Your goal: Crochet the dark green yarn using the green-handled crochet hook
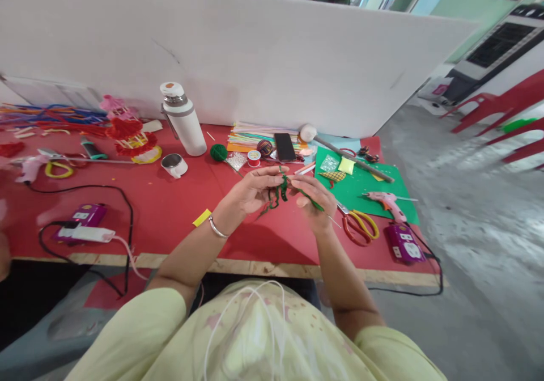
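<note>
Over the red tabletop, my left hand (254, 191) pinches a small piece of dark green crochet work (284, 188), from which loose strands dangle. My right hand (317, 200) is closed around a crochet hook (313, 200) with a green grip; its thin metal end sticks out below the palm. The hook's tip meets the green piece between both hands, though fingers hide the exact stitch. Behind the left hand, a ball of green yarn (219, 152) lies on the table, and a strand seems to run from it toward the fingers.
Scissors (360, 225) and a pink glue gun (387, 202) lie to the right, near a purple power box (403, 244). A white thermos (183, 119), a cup (174, 166) and a phone (284, 147) stand or lie behind. Black cables cross the left side; a white board (238, 52) borders the back.
</note>
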`<state>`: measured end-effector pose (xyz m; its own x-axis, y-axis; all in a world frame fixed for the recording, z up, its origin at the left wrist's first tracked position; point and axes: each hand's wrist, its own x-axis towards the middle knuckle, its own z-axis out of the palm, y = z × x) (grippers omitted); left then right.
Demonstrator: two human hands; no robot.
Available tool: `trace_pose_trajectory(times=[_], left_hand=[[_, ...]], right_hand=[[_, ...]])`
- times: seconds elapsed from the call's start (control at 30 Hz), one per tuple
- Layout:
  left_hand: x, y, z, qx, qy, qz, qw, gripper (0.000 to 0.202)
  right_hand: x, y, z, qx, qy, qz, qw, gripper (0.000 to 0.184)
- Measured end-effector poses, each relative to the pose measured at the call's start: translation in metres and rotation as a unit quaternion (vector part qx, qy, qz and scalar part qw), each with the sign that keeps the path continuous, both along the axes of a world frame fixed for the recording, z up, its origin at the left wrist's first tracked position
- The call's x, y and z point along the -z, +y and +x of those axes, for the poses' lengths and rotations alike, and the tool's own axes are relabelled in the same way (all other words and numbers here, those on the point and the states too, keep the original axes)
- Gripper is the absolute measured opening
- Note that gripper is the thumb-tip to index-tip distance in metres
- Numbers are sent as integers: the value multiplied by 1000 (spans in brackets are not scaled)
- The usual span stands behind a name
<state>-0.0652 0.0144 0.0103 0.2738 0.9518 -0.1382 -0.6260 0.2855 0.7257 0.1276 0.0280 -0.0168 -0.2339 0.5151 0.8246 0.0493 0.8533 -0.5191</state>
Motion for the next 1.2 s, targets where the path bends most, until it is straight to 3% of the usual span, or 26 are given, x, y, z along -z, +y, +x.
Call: trace_pose_trajectory(times=[0.2, 0.67, 0.9, 1.2], left_hand=[[-2, 1, -4, 4, -1, 2, 1000, 37], [2, 4, -3, 4, 45, 51, 998, 34], [-9, 2, 2, 18, 21, 12, 1000, 30], [-11, 2, -3, 33, 3, -23, 999, 28]], right_hand=[[-8, -1, 6, -14, -29, -14, 999, 40], [-9, -1, 1, -31, 30, -49, 998, 41], [-6, 1, 5, -38, 27, -42, 998, 37], [-9, 6, 13, -71, 4, -75, 995, 37]])
